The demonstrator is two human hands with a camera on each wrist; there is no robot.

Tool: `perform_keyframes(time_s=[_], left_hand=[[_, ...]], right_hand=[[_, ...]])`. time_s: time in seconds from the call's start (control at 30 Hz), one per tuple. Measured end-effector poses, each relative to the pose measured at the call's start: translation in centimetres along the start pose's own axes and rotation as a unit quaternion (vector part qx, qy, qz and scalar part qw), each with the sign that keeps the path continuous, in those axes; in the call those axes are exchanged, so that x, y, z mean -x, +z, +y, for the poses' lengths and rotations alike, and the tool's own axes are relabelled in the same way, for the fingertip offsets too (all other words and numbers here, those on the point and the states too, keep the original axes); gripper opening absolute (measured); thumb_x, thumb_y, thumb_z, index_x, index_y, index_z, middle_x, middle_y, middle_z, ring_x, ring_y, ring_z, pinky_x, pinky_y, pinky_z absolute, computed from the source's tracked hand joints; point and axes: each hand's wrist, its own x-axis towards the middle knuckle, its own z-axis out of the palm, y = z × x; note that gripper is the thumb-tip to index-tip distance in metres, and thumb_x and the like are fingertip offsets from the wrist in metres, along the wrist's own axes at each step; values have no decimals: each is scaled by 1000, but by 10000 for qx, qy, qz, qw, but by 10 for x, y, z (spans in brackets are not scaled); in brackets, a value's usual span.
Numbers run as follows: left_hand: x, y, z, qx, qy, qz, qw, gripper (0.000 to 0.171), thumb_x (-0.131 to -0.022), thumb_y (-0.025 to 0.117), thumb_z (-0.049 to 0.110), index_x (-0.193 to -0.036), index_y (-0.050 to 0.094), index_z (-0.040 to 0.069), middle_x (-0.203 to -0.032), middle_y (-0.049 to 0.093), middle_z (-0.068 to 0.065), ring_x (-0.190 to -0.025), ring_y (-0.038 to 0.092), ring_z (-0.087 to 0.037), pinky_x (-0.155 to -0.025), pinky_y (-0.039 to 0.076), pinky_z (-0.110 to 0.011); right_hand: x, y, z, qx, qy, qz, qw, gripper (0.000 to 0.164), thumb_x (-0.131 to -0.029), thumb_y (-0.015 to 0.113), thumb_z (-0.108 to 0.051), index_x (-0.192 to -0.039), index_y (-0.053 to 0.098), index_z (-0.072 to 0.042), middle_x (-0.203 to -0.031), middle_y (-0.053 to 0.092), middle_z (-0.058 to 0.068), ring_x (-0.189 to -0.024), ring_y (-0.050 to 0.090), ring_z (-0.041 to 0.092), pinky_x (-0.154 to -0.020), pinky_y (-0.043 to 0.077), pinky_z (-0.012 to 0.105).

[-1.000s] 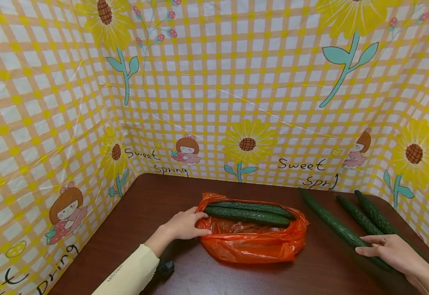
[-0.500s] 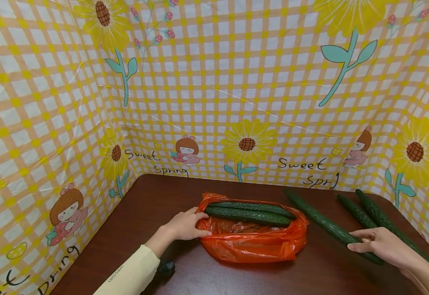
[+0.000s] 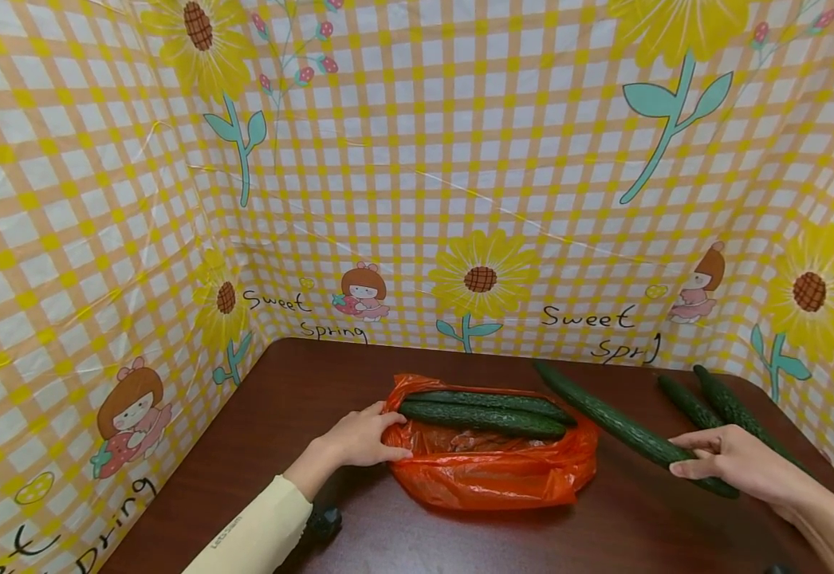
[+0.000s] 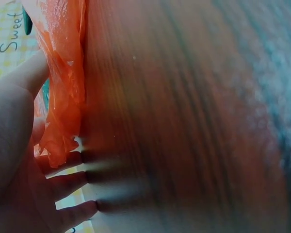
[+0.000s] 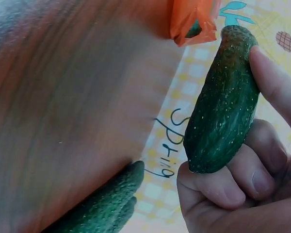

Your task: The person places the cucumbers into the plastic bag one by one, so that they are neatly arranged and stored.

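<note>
My right hand [image 3: 733, 462] grips a long dark green cucumber [image 3: 621, 422] near its close end, thumb on one side and fingers curled round the other. In the right wrist view the blunt end of this cucumber [image 5: 223, 102] points at the camera. Its far end reaches up past the right side of an orange-red plastic bag [image 3: 489, 482]. My left hand [image 3: 367, 437] holds the bag's left end at the rim; in the left wrist view the lower fingers [image 4: 70, 184] extend down to the tabletop. Inside the bag lie two cucumbers [image 3: 485, 416], side by side.
Two more cucumbers [image 3: 729, 402] lie at the table's right, partly behind my right hand. A small black object [image 3: 325, 522] sits beside the left forearm. Checked sunflower sheeting [image 3: 417, 199] walls in the brown table [image 3: 331, 375] at the back and sides.
My right hand has lifted the cucumber off to the left, away from the other two, so its far end has come close to the bag. The left hand and bag have stayed put.
</note>
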Motion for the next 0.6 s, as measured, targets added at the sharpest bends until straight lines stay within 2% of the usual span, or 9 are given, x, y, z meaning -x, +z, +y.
perform_keyframes(time_s=[0.2,0.43,0.6], left_hand=[[0,0,0,-27,42,39,10000,70,-85,69,65,-140,60,23,-153,44,-21,-131,53,-44,-107,43,-57],[1,-1,1,-38,44,25,10000,69,-85,68,65,-140,60,23,-154,43,-22,-131,52,-45,-108,43,-57],[0,-1,1,-35,57,44,10000,69,-85,69,64,-140,60,22,-153,44,-21,-131,53,-44,-107,43,-57]], right_hand=[[-3,-1,-11,-22,-87,-101,9999,57,-99,63,-28,-138,52,13,-142,40,45,-123,48,64,-86,51,60],[-8,-1,-26,-74,-206,-184,9996,55,-98,66,-27,-136,56,10,-140,50,39,-124,46,64,-87,50,62],[-14,0,-37,-69,-450,-226,9987,54,-97,67,-26,-135,57,10,-136,56,35,-124,48,61,-87,51,61]])
